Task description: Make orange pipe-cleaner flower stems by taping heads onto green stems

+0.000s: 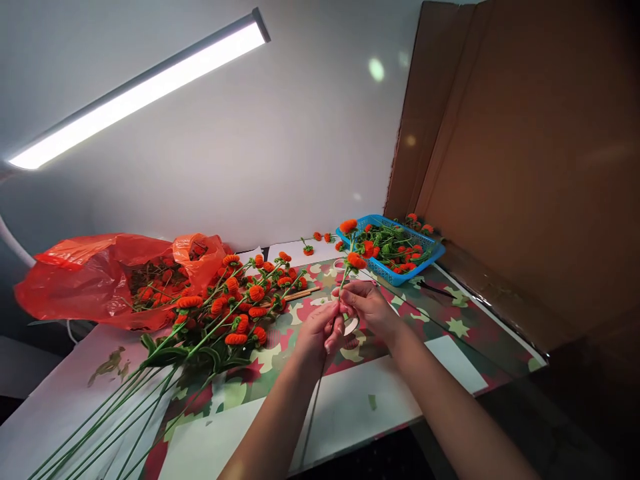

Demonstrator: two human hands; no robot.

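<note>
In front of me, both hands meet around an artificial flower stem with fuzzy orange blooms (356, 261) and green leaves at its top. My left hand (323, 327) is closed, pinching the stem, whose thin bare lower part (313, 413) runs down toward the table's front edge. My right hand (367, 303) pinches the same stem just under the lower bloom. A small roll of tape (353, 327) shows between the hands, partly covered by fingers; which hand bears it I cannot tell.
Finished long-stemmed orange flowers (220, 327) lie at left beside a red plastic bag (95, 273) of more blooms. A blue basket (395, 275) of short flowers stands at the back right. Cardboard (525, 167) walls the right side; a lamp (145, 90) hangs above.
</note>
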